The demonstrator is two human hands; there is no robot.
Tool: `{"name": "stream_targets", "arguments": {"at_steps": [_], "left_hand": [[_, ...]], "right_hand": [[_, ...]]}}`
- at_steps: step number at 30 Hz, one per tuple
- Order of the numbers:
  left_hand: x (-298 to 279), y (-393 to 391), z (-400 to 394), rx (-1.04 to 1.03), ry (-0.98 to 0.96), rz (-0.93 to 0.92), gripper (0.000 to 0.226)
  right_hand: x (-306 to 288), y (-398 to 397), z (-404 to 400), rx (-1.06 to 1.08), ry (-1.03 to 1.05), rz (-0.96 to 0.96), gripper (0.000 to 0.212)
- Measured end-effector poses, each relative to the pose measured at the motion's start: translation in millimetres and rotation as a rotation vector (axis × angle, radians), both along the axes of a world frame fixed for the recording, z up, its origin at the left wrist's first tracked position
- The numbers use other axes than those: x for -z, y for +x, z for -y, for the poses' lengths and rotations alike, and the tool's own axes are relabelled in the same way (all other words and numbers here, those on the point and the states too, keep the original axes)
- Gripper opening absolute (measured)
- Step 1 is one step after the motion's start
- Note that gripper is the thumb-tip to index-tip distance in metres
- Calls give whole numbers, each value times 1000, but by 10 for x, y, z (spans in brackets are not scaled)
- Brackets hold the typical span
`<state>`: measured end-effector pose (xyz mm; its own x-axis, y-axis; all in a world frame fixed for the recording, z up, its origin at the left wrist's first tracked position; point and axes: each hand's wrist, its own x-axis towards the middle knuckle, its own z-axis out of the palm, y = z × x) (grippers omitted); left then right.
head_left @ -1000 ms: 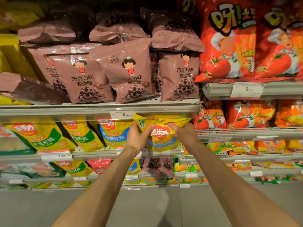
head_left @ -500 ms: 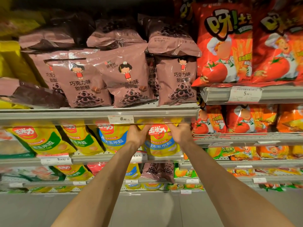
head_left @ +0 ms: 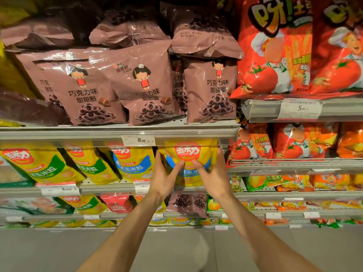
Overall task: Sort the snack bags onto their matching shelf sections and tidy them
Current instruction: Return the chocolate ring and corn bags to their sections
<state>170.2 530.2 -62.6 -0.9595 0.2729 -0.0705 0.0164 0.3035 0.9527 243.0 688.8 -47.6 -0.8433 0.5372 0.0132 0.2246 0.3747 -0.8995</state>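
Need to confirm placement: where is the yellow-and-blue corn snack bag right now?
Head view, centre: the yellow-and-blue corn snack bag stands on the second shelf between both hands, right of a matching bag, under the chocolate ring bags.

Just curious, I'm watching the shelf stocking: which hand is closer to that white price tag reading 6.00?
Left. The left hand sits just below and slightly right of the price tag, gripping the yellow corn snack bag; the right hand holds the bag's far side, farther right.

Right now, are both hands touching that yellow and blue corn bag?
Touching. The head view shows the left hand and right hand pressed against the yellow and blue corn bag, thumbs on its front.
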Motion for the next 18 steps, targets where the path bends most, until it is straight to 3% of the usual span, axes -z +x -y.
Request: {"name": "stream_targets", "arguments": {"at_steps": [2,4,11,18], "left_hand": [[-33,-41,-39,-41,-8,3,108],[-96,-95,-88,-59,-15,-7,91],[-13,-142,-75,-27,-33,-108,43],[8,-211,-109,-6,-53,-132,35]], "right_hand": [[10,-83,-43,35,-72,19,72],[-23,-177,-96,44,-129,3,55],[-10,-303,-156,28,-123,-1,28],[20,-388,-231,37,-100,-83,44]]}}
